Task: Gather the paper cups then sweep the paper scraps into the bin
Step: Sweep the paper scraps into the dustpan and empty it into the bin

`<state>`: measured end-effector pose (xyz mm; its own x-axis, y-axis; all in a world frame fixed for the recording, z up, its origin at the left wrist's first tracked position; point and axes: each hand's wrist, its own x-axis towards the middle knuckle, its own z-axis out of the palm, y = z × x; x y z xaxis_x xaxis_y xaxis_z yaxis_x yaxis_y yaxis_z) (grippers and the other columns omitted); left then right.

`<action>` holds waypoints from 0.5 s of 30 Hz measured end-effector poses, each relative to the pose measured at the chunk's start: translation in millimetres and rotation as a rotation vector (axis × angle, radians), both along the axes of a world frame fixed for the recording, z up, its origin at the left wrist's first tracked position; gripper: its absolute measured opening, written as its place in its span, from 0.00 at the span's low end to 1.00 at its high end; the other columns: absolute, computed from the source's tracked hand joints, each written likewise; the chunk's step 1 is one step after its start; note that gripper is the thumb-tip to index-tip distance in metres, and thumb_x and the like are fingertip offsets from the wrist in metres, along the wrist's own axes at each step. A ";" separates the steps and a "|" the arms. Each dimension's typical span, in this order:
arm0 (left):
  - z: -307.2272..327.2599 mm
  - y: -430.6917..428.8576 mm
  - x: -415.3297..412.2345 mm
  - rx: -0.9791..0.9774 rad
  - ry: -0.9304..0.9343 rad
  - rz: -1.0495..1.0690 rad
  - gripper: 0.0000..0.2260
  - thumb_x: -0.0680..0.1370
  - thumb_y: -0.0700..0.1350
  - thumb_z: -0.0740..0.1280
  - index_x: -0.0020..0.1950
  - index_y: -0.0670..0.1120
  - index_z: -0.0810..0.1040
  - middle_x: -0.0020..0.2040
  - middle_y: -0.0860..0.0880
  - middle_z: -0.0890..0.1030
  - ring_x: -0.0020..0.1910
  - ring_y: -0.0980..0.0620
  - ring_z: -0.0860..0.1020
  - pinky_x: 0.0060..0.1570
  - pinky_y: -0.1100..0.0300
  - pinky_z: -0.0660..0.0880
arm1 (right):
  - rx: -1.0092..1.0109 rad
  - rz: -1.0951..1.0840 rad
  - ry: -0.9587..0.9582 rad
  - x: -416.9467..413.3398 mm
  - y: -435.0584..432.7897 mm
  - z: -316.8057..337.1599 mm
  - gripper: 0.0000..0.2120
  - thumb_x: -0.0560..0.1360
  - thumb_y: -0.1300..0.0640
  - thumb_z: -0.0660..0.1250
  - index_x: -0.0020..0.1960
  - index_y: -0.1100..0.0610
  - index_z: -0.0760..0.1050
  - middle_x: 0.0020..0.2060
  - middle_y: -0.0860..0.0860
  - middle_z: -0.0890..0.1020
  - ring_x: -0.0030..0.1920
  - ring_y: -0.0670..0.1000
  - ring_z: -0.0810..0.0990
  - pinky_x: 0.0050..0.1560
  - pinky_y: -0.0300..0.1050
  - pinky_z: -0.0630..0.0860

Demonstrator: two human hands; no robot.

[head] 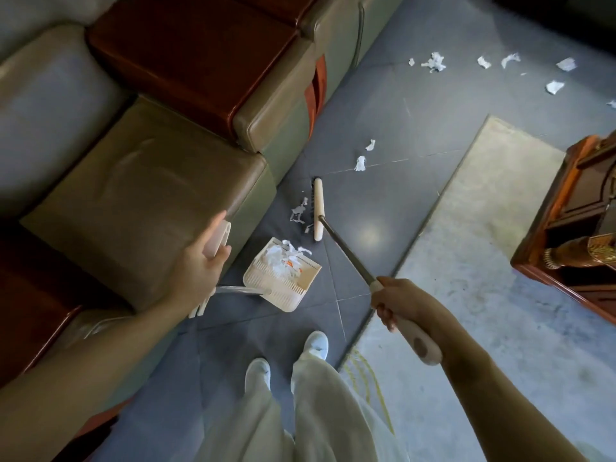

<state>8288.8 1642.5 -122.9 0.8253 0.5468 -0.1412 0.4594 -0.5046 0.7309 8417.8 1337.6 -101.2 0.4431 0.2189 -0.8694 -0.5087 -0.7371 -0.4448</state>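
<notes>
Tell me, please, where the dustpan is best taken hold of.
By the top of its long upright handle, from above and behind, as the left hand does: the dustpan sits on the floor with its mouth facing the broom, so that keeps the mouth clear.

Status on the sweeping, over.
Left hand grips dustpan, right hand grips broom. Scraps in dustpan, small pile by broom head. More scraps ahead; nothing blocking.

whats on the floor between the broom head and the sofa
A small clump of paper scraps lies beside the broom head on dark tile, short of the sofa; head view.
</notes>
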 end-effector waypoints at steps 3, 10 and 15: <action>0.0 3.0 1.4 -0.006 0.016 0.012 0.24 0.78 0.39 0.66 0.72 0.55 0.69 0.56 0.36 0.80 0.55 0.36 0.77 0.60 0.45 0.72 | -0.004 0.000 -0.031 22.8 8.0 10.2 0.05 0.72 0.68 0.61 0.39 0.60 0.70 0.24 0.56 0.72 0.22 0.51 0.69 0.25 0.40 0.68; -6.4 8.6 2.1 0.105 0.018 0.002 0.23 0.78 0.47 0.66 0.73 0.53 0.69 0.68 0.48 0.75 0.65 0.46 0.74 0.68 0.50 0.67 | -0.103 0.240 -0.239 79.4 59.0 -23.4 0.02 0.72 0.65 0.62 0.41 0.61 0.72 0.29 0.57 0.76 0.28 0.55 0.74 0.34 0.44 0.72; -10.2 15.2 8.6 0.028 -0.027 -0.026 0.23 0.76 0.52 0.61 0.72 0.58 0.68 0.70 0.50 0.73 0.68 0.49 0.71 0.69 0.48 0.66 | -0.087 0.204 -0.094 75.2 105.8 -62.4 0.07 0.73 0.65 0.61 0.51 0.63 0.72 0.30 0.57 0.75 0.30 0.55 0.74 0.36 0.45 0.74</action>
